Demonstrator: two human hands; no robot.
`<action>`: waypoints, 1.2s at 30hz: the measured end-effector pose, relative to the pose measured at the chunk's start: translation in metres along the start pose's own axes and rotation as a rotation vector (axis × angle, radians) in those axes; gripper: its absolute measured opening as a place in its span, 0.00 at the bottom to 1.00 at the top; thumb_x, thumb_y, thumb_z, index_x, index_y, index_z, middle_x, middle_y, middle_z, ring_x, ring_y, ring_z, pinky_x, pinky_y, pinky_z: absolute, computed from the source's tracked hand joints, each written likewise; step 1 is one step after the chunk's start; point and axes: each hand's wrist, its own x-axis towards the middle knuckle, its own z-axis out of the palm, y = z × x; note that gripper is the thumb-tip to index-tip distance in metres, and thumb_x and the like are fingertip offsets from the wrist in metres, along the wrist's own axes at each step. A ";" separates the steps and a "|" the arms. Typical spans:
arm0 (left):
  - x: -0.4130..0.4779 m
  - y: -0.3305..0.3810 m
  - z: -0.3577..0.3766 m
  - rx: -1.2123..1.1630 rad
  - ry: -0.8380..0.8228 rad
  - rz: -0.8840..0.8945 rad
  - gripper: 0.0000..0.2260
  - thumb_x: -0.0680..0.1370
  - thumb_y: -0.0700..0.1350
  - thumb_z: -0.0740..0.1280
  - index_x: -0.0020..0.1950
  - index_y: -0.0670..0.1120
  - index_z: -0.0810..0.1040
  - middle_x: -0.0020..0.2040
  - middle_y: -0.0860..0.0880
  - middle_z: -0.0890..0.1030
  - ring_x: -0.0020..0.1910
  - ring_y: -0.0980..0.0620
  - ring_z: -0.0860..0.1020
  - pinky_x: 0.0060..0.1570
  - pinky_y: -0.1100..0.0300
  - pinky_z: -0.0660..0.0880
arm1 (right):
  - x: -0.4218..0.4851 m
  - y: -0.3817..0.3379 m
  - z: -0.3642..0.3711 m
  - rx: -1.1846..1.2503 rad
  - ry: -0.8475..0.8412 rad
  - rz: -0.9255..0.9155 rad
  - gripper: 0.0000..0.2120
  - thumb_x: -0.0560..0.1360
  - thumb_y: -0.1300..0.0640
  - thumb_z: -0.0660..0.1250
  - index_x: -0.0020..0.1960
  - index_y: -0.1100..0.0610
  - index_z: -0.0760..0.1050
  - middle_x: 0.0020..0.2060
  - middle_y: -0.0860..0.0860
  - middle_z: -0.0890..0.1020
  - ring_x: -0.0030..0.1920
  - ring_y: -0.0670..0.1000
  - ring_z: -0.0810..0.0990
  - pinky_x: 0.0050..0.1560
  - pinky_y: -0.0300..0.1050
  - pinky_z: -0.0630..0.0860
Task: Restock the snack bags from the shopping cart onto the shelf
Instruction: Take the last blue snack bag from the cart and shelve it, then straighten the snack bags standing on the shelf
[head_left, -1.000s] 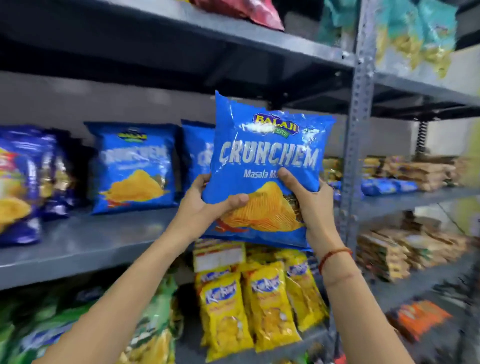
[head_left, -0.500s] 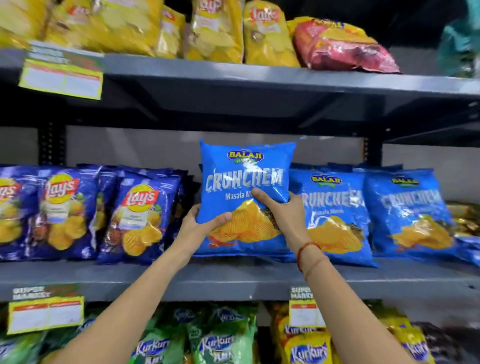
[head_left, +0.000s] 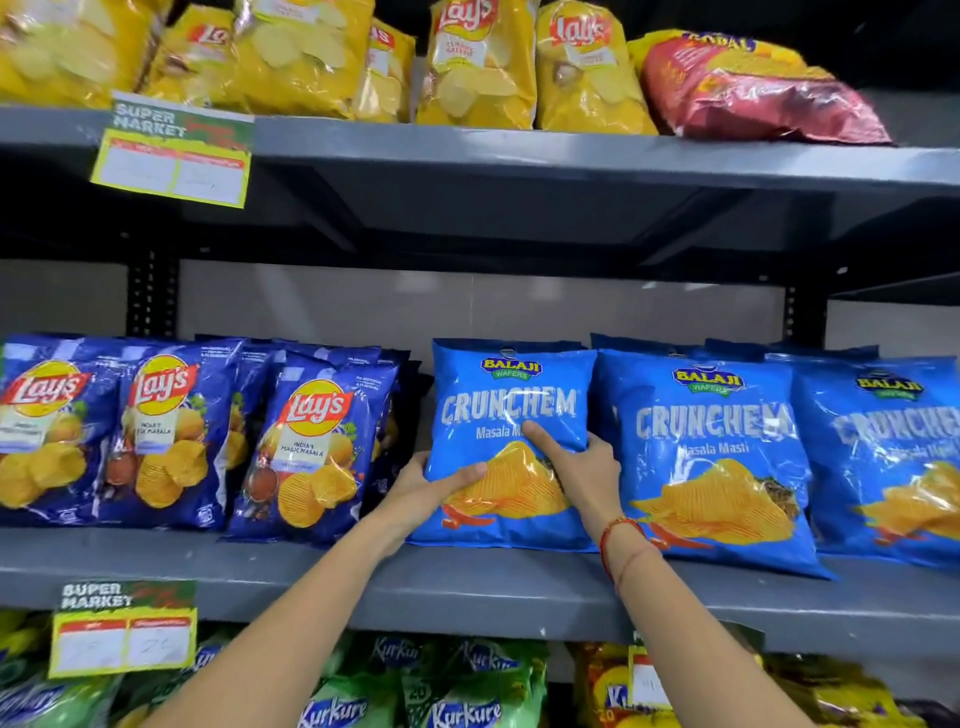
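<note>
Both grips clasp a glossy bright-blue Crunchem snack bag (head_left: 511, 441): the left hand (head_left: 423, 480) wraps its lower left edge, the right hand (head_left: 582, 467) presses its front. The bag stands upright on the grey metal shelf (head_left: 363, 577), between dark-blue Lay's bags (head_left: 311, 441) and matching Crunchem bags (head_left: 711, 457); half a second earlier it hung above the shelf.

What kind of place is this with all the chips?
Most likely a supermarket snack aisle: the price label reads "Super Market", and the grey metal shelf is lined with chip bags, like the blue Crunchem bag in both hands.
</note>
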 end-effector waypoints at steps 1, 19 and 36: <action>0.000 -0.001 0.001 0.007 0.007 -0.002 0.38 0.62 0.57 0.77 0.66 0.44 0.67 0.55 0.49 0.79 0.50 0.53 0.80 0.45 0.61 0.77 | 0.000 0.001 0.001 -0.013 0.005 -0.001 0.16 0.61 0.40 0.78 0.40 0.49 0.80 0.40 0.44 0.85 0.49 0.50 0.82 0.61 0.54 0.76; -0.120 -0.039 -0.102 1.127 0.596 0.430 0.27 0.74 0.62 0.55 0.63 0.43 0.72 0.59 0.44 0.77 0.60 0.44 0.74 0.53 0.48 0.73 | -0.065 -0.046 0.101 -0.215 -0.224 -0.285 0.31 0.69 0.45 0.73 0.65 0.58 0.69 0.51 0.53 0.77 0.53 0.54 0.76 0.55 0.46 0.73; -0.128 -0.066 -0.134 1.231 0.590 0.381 0.31 0.79 0.62 0.46 0.53 0.41 0.81 0.49 0.45 0.84 0.50 0.46 0.81 0.58 0.54 0.66 | -0.063 -0.015 0.192 -0.077 -0.436 0.053 0.42 0.49 0.40 0.81 0.60 0.53 0.77 0.58 0.52 0.82 0.60 0.54 0.78 0.64 0.54 0.75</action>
